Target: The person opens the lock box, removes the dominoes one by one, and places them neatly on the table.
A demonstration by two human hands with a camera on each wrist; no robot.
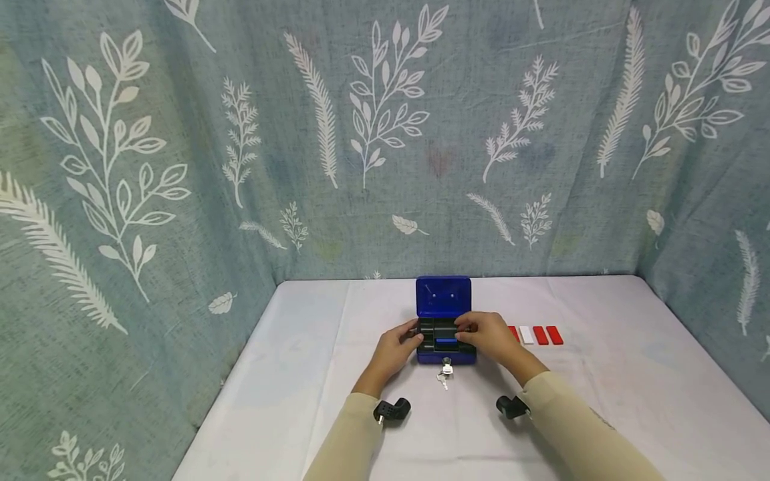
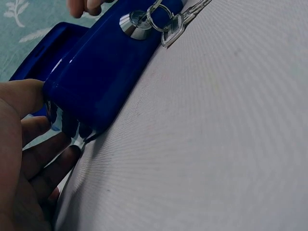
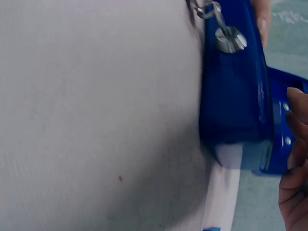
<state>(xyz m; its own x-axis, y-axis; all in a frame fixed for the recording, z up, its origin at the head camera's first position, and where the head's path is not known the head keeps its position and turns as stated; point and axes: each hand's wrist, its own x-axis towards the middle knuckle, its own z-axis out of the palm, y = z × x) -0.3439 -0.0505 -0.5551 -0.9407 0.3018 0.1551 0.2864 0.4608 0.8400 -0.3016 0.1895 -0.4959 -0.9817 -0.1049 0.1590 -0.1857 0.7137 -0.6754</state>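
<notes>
A blue cash box stands on the table with its lid raised. Inside sits a black compartment tray, and a small blue piece lies in its front part. My left hand rests against the box's left side, thumb at the top rim and fairly straight fingers along the outer wall. Over the tray's right side reaches my right hand, thumb and index fingertip apart with nothing visible between them. Keys hang from the front lock.
Right of the box, red blocks and a white block lie in a row, partly behind the right hand. A white cloth covers the table. Patterned curtains stand behind and at both sides.
</notes>
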